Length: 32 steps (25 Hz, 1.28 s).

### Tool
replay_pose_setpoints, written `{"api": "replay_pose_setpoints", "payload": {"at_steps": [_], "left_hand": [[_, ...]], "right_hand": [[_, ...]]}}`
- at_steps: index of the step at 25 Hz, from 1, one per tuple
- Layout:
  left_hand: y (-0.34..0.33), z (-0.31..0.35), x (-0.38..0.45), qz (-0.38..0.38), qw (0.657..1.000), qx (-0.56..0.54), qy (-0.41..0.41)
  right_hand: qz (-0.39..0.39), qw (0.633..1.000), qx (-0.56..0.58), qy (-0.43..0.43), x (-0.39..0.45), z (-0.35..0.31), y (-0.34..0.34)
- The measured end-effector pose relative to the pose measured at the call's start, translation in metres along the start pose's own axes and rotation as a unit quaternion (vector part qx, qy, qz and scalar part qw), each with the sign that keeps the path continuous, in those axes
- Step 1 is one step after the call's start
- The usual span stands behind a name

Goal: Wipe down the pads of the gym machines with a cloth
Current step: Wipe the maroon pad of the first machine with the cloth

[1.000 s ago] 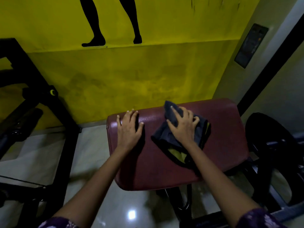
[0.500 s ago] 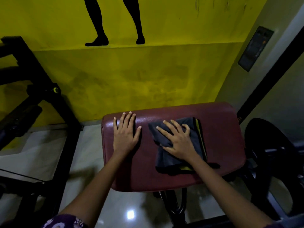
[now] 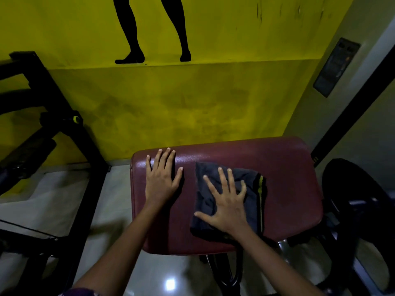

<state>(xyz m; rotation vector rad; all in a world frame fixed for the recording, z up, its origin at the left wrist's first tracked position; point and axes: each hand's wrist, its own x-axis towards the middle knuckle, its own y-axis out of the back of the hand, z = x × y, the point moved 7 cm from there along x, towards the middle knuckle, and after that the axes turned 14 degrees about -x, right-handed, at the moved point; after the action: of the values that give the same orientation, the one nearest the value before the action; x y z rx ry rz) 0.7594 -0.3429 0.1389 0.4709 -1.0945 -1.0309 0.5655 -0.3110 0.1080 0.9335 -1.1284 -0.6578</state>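
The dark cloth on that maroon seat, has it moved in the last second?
Yes. The right hand has slid the dark cloth with a yellow stripe from the far edge of the maroon vinyl pad toward the near edge, flattening it. The left hand stays flat on the pad.

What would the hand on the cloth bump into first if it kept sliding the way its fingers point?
Probably nothing soon: the right hand would slide off the cloth onto bare red pad, then reach the yellow wall.

Bare forearms, left hand (image 3: pixel 161 180) and right hand (image 3: pixel 228 201) without gloves. Purple patterned sleeve (image 3: pixel 82 292) edge at left upper arm, bottom frame.
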Motion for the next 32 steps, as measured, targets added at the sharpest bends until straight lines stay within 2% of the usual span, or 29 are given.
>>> {"api": "replay_pose_setpoints", "payload": {"at_steps": [2, 4, 6, 8, 9, 12, 13, 14, 16, 18, 20, 21, 23, 25, 27, 28, 29, 31, 32], "left_hand": [[0.000, 0.001, 0.000, 0.001, 1.000, 0.001, 0.001], [0.000, 0.000, 0.000, -0.001, 1.000, 0.006, 0.003], [0.000, 0.001, 0.000, -0.001, 1.000, 0.004, 0.004], [0.000, -0.001, 0.000, -0.001, 1.000, 0.000, 0.006], [0.000, 0.000, 0.000, 0.000, 1.000, 0.001, 0.004], [0.001, 0.000, 0.002, 0.014, 1.000, -0.016, 0.001], [0.002, 0.000, 0.004, 0.018, 0.999, -0.037, 0.011], [0.002, 0.001, 0.006, 0.024, 0.998, -0.059, 0.025], [0.001, 0.010, 0.010, 0.032, 0.995, -0.090, 0.042], [-0.008, 0.031, 0.012, 0.022, 0.993, -0.110, 0.022], [-0.024, 0.053, 0.012, 0.000, 0.993, -0.122, -0.002], [-0.031, 0.061, 0.012, -0.009, 0.993, -0.120, -0.007], [-0.043, 0.068, 0.011, -0.015, 0.996, -0.083, -0.014], [-0.048, 0.067, 0.008, -0.012, 0.999, -0.039, -0.027], [-0.049, 0.065, 0.007, -0.008, 0.999, -0.022, -0.030], [-0.049, 0.065, 0.006, -0.008, 0.999, -0.017, -0.029], [-0.050, 0.065, 0.006, -0.009, 1.000, -0.013, -0.027], [-0.051, 0.065, 0.006, -0.012, 1.000, -0.007, -0.021], [-0.051, 0.065, 0.005, -0.012, 1.000, -0.007, -0.018]], "right_hand": [[0.003, 1.000, -0.024, -0.005, -0.001, 0.026, -0.004], [-0.010, 0.998, -0.027, -0.062, 0.009, 0.041, -0.002], [-0.023, 0.991, -0.012, -0.134, 0.015, 0.031, 0.002], [-0.019, 0.987, 0.019, -0.158, 0.007, 0.008, 0.003], [-0.012, 0.991, 0.021, -0.129, -0.002, -0.002, 0.002], [0.040, 0.998, 0.001, 0.053, -0.039, -0.002, -0.004], [0.054, 0.995, -0.007, 0.087, -0.048, 0.010, -0.005], [0.061, 0.994, -0.020, 0.087, -0.052, 0.027, -0.006], [0.046, 0.999, -0.027, -0.007, -0.042, 0.064, -0.008], [0.011, 0.986, 0.002, -0.166, -0.024, 0.084, -0.008], [-0.012, 0.973, 0.030, -0.227, -0.017, 0.073, -0.009], [-0.013, 0.978, 0.027, -0.208, -0.020, 0.063, -0.008], [0.014, 0.995, -0.006, -0.096, -0.044, 0.048, -0.011], [0.044, 0.999, -0.022, 0.018, -0.064, 0.062, -0.014], [0.056, 0.997, -0.040, 0.030, -0.064, 0.094, -0.017], [0.047, 0.998, -0.042, -0.021, -0.057, 0.112, -0.016], [0.031, 0.993, -0.032, -0.107, -0.048, 0.130, -0.015], [0.027, 0.954, 0.020, -0.298, -0.029, 0.150, -0.013], [0.032, 0.939, 0.038, -0.339, -0.017, 0.145, -0.010]]}}
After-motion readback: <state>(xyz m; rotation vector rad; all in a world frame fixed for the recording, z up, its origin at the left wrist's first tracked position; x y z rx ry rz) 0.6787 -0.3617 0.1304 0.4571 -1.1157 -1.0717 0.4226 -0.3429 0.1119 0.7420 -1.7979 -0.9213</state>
